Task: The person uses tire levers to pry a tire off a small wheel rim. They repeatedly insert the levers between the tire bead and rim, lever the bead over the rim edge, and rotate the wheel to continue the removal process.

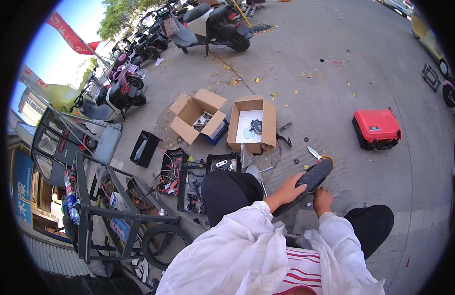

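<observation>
My left hand [290, 189] grips a dark tire [316, 174] held at a slant between my knees, with yellow-orange showing at its far end. My right hand [323, 200] is curled just right of the tire; what it holds is hidden. A long silver tool [341, 192] is beside that hand; I cannot tell if it is held. A silver pointed tool [313, 152] lies just beyond the tire, near small dark rings [296, 161].
Open cardboard boxes [251, 105] and black parts trays [173, 167] lie ahead, a red case [377, 129] to the right. A metal frame [92, 211] with a wheel [166, 237] crowds my left. Scooters [212, 29] stand behind; a vehicle [429, 44] is at far right.
</observation>
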`<state>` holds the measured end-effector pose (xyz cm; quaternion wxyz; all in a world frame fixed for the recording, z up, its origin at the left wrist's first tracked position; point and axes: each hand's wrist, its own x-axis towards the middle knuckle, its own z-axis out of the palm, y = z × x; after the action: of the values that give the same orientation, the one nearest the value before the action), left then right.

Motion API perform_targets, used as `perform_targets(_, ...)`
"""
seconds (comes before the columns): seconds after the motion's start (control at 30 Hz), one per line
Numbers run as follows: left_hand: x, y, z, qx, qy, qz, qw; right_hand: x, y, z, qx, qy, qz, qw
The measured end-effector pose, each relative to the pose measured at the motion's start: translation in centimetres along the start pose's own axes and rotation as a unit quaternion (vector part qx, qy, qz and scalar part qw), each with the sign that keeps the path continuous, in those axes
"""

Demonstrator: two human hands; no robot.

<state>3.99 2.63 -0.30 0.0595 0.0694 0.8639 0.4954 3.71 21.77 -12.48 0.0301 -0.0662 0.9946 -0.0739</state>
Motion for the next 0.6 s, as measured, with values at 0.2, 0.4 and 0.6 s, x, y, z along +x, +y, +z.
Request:
perform_targets(0.2,0.7,0.1,-0.5,0.036,0.013,0.021,0.999,0.4,1.0,-1.7,-0.078,0.022,-0.027,0.996)
perform_targets(0.4,0.5,0.8,-0.1,0.048,0.01,-0.008,0.999,0.2,1.9,-3.2,-0.1,0.018,-0.045,0.994)
perform_targets(0.6,1.3,-1.2,-2.1,-0.001,0.03,-0.091,0.995,-1.1,4.6,-2.6,-0.101,-0.049,0.023,0.993)
